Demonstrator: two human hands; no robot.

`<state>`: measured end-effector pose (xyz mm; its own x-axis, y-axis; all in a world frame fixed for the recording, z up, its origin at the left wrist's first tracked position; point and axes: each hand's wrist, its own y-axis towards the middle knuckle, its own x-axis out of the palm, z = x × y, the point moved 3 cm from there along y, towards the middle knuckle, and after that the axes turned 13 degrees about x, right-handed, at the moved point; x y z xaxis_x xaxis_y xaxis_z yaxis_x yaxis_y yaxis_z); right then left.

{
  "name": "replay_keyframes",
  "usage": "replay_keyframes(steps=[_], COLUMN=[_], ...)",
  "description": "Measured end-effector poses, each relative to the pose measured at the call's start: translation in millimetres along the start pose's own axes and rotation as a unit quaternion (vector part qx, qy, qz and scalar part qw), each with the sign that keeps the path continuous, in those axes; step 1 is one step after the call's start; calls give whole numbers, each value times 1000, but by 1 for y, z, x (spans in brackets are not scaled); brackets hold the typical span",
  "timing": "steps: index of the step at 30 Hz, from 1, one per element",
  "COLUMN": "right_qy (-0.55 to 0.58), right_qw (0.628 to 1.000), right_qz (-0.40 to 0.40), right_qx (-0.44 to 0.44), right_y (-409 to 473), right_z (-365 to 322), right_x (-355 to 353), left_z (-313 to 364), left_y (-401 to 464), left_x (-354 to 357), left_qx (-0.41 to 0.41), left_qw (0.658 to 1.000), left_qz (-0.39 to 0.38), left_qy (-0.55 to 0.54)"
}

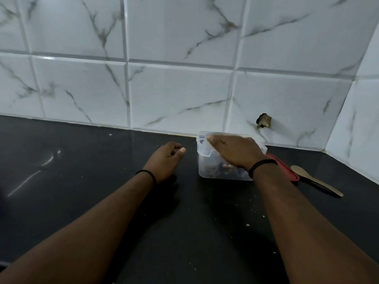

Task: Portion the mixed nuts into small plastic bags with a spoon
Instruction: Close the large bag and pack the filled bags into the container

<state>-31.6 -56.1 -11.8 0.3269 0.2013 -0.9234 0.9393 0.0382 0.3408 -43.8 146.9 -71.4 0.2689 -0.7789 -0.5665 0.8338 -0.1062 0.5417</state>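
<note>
Resting right hand (233, 150) on nut container (215, 171) (spoon (315, 180) beside)

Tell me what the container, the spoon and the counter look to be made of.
Container: clear plastic, contents visible through its wall. Spoon: probably wood or bamboo, pale tan, matte. Counter: black polished stone, likely granite, given its glossy reflections.
</note>
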Motion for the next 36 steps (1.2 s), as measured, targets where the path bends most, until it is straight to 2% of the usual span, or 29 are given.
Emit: replay_keyframes(steps=[1, 2, 3, 5, 8, 11, 14, 16, 18, 23, 26, 28, 30, 33, 35, 36], right_qy=[-1, 40, 102, 168, 181, 264, 187, 142, 134, 166, 276, 311, 264, 94, 40, 27], right_qw=[996, 991, 985, 979, 981, 963, 968, 974, 979, 974, 937, 907, 924, 978, 981, 979], right_qz=[-86, -124, -126, -93, -54, 44, 161, 162, 120, 119, 193, 254, 216, 52, -31, -41], right_qx=[14, 35, 52, 61, 48, 40, 45, 72, 99, 99, 90, 131, 175, 179, 189, 196], right_y=[-3, -4, -2, 4, 5, -1, -10, -15, -21, -33, -41, -44, -40, -40, -44, -45], right_z=[-2, -2, 0, 3, 5, 10, 29, 44, 52, 38, 45, 66, 94, 121, 129, 130], right_x=[2, 2, 1, 2, 7, 2, -4, 0, 6, 6, -1, -6, 3, 29, 42, 44], left_z=[-3, -4, -5, -5, 1, 9, 7, 3, 0, 5, 5, 8, 12, 5, -1, -3], left_y=[1, 1, 1, 1, 1, -1, -2, -2, -2, -4, -5, -8, -9, -6, -5, -5], left_x=[0, 0, 1, 2, 6, 12, 17, 20, 21, 27, 25, 25, 26, 27, 28, 28], left_qx=[0, -1, -3, 9, 51, 78, 70, 59, 55, 47, 31, 31, 27, 0, -23, -35], left_qw=[1000, 1000, 1000, 999, 998, 996, 994, 994, 994, 995, 998, 998, 998, 999, 998, 996], left_qz=[-5, -11, -17, -25, -36, -45, -70, -85, -90, -84, -56, -57, -56, -25, 14, 32], left_qy=[11, 19, 22, 24, 31, 25, 33, 43, 41, 7, -21, -26, -20, -24, -63, -77])
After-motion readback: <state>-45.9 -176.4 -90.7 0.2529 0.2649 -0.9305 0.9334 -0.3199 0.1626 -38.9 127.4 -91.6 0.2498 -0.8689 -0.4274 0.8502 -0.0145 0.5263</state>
